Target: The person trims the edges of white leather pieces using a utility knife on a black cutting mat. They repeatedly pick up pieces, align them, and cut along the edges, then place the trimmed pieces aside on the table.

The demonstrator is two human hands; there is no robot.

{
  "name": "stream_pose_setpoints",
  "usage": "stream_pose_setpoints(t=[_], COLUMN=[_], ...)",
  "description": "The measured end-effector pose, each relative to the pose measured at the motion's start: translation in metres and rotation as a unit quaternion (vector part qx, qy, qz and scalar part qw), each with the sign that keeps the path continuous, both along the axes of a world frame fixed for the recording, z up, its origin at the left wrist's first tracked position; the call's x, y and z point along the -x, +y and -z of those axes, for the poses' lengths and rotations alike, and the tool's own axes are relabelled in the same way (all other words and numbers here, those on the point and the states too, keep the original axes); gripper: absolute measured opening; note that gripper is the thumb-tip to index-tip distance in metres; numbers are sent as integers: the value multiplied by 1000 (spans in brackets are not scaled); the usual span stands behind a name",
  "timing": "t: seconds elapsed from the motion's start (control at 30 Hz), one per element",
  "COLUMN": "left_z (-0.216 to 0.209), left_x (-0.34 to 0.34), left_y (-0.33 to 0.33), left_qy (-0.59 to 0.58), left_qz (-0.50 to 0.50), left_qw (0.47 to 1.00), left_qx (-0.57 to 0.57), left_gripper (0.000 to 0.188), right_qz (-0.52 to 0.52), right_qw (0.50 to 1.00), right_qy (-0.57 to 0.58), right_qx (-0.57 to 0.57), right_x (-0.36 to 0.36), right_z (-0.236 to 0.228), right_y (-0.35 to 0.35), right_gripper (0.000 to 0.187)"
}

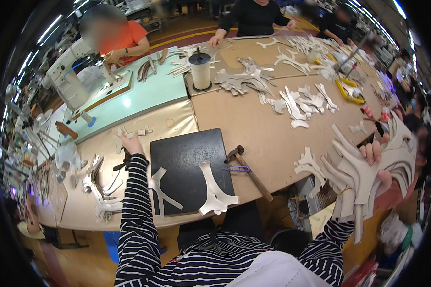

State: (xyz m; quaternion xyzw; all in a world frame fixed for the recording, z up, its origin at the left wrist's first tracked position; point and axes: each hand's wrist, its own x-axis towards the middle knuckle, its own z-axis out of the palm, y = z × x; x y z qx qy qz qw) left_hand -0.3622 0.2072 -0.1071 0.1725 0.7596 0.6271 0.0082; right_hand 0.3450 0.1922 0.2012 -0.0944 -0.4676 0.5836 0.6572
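- Clock directions are taken from the middle of the black board (189, 148), which lies flat on the tan table (268, 138), with 12 o'clock at the top of the view.
- At 3 o'clock, well out from the board, the right hand (372, 153) is clamped on a thick stack of pale Y-shaped cut pieces (363, 184), fanned unevenly.
- At 10 o'clock, the left hand (133, 144) reaches down to small pale offcuts (143, 131); I cannot tell whether its fingers have closed on one.
- The two hands are well apart.
- On the board lie a slim forked piece (160, 191), toward 8 o'clock, and a broader split piece (215, 193), toward 4 o'clock.
- Just off the board at 3 o'clock rests a wooden-handled hammer (259, 184), beside a purple-handled tool (240, 168).
- At 9 o'clock sits a curved bundle of cut pieces (97, 191).
- At 12 o'clock stands a cream container with a dark top (200, 76).
- At 2 o'clock are a loose heap of pieces (297, 106) and, farther out, a yellow basket (341, 91).
- At 11 o'clock, a person in orange (138, 33) sits by a sewing machine (69, 79).
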Motion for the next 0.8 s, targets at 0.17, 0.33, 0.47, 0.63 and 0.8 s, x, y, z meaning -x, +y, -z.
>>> stream_pose_setpoints(t=[0.17,0.33,0.47,0.63,0.8], left_z=[6,5,3,-7,-10], left_x=[-88,-151,-163,-162,-165], left_y=[15,35,33,30,31], left_qy=[48,346,351,333,322], left_qz=[281,294,270,288,282], left_qw=[955,826,848,850,854], left_qx=[85,335,293,289,297], left_gripper=[32,30,29,28,31], right_qz=[32,16,-32,-64,44], right_qw=[995,986,971,925,789], right_qy=[-89,-164,-234,-374,-559], right_qx=[33,32,47,-30,-251], right_x=[22,74,123,202,334], right_z=[3,12,17,38,99], right_y=[26,54,73,123,198], right_gripper=[77,77,71,66,26])
